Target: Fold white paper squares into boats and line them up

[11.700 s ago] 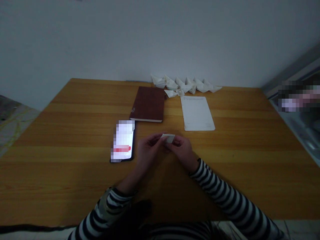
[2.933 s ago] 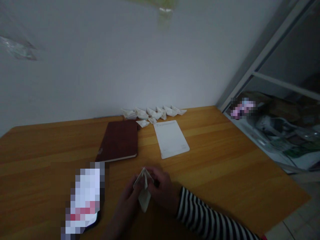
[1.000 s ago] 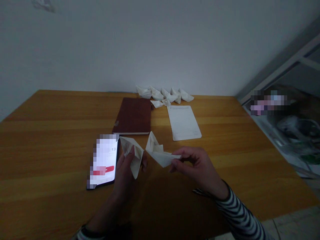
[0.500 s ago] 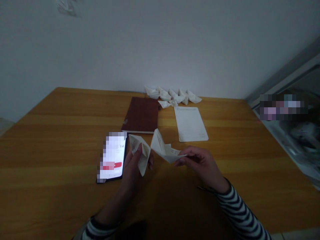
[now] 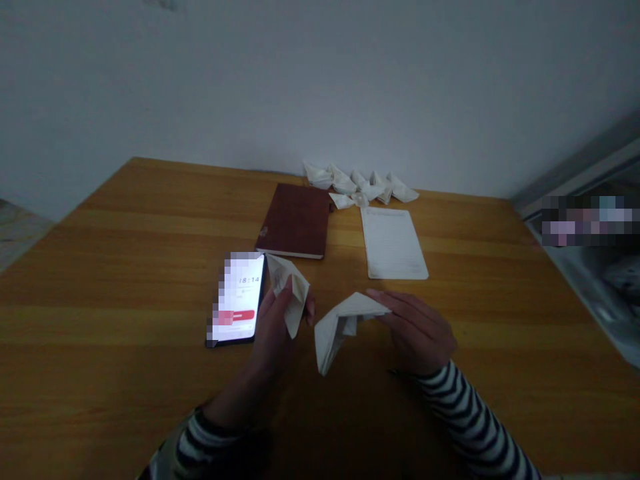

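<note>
A paper boat [image 5: 349, 307] is hanging overturned above the table [image 5: 125, 280], the right hand [image 5: 423, 333] pinching one end. The left hand [image 5: 274, 328] is gripping another folded piece [image 5: 299, 297] beside the lit phone [image 5: 249, 295]. Beyond, a brown notebook [image 5: 295, 220] and lined sheet [image 5: 393, 243] are lying near smaller-looking boats [image 5: 367, 189].
</note>
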Motion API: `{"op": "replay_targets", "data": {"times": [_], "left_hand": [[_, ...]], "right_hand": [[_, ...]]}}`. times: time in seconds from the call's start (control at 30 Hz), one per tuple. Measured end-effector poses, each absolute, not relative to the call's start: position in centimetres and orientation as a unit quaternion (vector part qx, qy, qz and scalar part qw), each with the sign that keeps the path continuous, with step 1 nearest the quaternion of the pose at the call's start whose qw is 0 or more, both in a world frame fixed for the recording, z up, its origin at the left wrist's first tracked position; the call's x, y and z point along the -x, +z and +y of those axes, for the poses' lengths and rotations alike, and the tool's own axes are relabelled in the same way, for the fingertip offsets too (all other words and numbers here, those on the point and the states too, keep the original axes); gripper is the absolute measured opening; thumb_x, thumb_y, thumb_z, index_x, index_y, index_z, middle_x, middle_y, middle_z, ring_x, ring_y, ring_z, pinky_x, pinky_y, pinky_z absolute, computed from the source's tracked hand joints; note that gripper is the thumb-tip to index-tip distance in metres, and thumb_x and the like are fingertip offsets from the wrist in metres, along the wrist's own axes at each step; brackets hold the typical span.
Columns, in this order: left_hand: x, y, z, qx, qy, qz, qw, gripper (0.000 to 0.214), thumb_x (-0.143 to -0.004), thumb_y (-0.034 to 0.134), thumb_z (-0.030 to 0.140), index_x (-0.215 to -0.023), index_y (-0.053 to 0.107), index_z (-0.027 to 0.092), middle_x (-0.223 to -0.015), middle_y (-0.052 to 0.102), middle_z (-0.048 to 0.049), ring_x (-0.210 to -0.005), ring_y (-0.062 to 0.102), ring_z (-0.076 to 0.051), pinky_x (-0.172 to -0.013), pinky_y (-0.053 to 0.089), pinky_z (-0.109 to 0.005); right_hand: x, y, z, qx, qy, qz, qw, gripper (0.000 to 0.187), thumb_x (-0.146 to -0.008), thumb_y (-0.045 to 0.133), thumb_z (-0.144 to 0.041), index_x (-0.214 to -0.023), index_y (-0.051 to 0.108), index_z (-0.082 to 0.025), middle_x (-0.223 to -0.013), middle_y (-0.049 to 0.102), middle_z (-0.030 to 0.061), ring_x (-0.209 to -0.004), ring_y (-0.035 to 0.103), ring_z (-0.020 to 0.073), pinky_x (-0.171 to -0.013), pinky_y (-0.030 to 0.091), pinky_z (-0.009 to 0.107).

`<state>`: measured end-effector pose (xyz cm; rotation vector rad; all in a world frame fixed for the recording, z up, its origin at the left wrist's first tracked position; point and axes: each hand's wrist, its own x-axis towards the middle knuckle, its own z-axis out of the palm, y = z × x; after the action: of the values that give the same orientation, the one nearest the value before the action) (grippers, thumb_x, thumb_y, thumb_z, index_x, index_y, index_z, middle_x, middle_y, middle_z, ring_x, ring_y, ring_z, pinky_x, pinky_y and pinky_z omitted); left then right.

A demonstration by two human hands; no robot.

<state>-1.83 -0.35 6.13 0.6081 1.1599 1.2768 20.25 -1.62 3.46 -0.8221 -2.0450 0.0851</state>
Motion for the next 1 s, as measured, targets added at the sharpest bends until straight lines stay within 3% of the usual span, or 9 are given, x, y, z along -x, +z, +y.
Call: {"op": "replay_targets", "data": {"times": [0.2, 0.57, 0.83, 0.93, 1.0], "left_hand": [[1.9, 3.7, -0.3, -0.259, 0.575, 0.451, 0.631, 0.034, -0.087, 0.060, 0.051, -0.075, 0.055, 0.019, -0.058, 0.057, 0.0008, -0.048, 0.049, -0.012, -0.047, 0.037, -0.025], [1.8, 3.2, -0.4, -0.253, 0.588, 0.444, 0.627, 0.029, -0.082, 0.065, 0.044, -0.078, 0.053, 0.019, -0.059, 0.058, 0.0015, -0.048, 0.050, -0.012, -0.044, 0.038, -0.024], [1.8, 3.3, -0.5, -0.253, 0.577, 0.454, 0.630, 0.029, -0.084, 0.065, 0.044, -0.076, 0.057, 0.017, -0.058, 0.059, 0.0008, -0.049, 0.052, -0.012, -0.047, 0.040, -0.024], [1.8, 3.2, -0.3, -0.246, 0.570, 0.488, 0.614, 0.035, -0.082, 0.068, 0.049, -0.076, 0.059, 0.015, -0.060, 0.062, -0.0004, -0.050, 0.055, -0.012, -0.049, 0.042, -0.023], [1.8, 2.7, -0.1, -0.237, 0.572, 0.509, 0.598, 0.036, -0.081, 0.069, 0.051, -0.080, 0.060, 0.015, -0.063, 0.064, -0.0008, -0.051, 0.056, -0.012, -0.049, 0.043, -0.023]], "right_hand": [[-20.4, 4.1, -2.0, 0.317, 0.013, -0.795, 0.518, 0.039, -0.085, 0.062, -0.001, -0.115, 0.069, -0.025, -0.126, 0.070, 0.0085, -0.102, 0.074, 0.0257, -0.078, 0.066, 0.040], [-21.4, 4.5, -3.5, 0.346, -0.067, -0.785, 0.510, 0.021, -0.085, 0.064, -0.009, -0.090, 0.071, -0.028, -0.128, 0.068, 0.0032, -0.099, 0.075, 0.0263, -0.079, 0.065, 0.040], [-21.3, 4.1, -2.7, 0.343, -0.057, -0.786, 0.511, 0.022, -0.088, 0.061, -0.010, -0.094, 0.071, -0.028, -0.129, 0.068, 0.0043, -0.102, 0.074, 0.0244, -0.076, 0.065, 0.038], [-20.9, 2.7, -1.0, 0.359, -0.004, -0.789, 0.498, 0.029, -0.087, 0.058, -0.004, -0.099, 0.071, -0.027, -0.123, 0.072, 0.0053, -0.104, 0.073, 0.0233, -0.084, 0.064, 0.041], [-20.8, 1.5, 0.5, 0.376, 0.065, -0.812, 0.442, 0.035, -0.088, 0.052, -0.001, -0.105, 0.071, -0.024, -0.117, 0.075, 0.0063, -0.107, 0.072, 0.0215, -0.090, 0.061, 0.042]]}}
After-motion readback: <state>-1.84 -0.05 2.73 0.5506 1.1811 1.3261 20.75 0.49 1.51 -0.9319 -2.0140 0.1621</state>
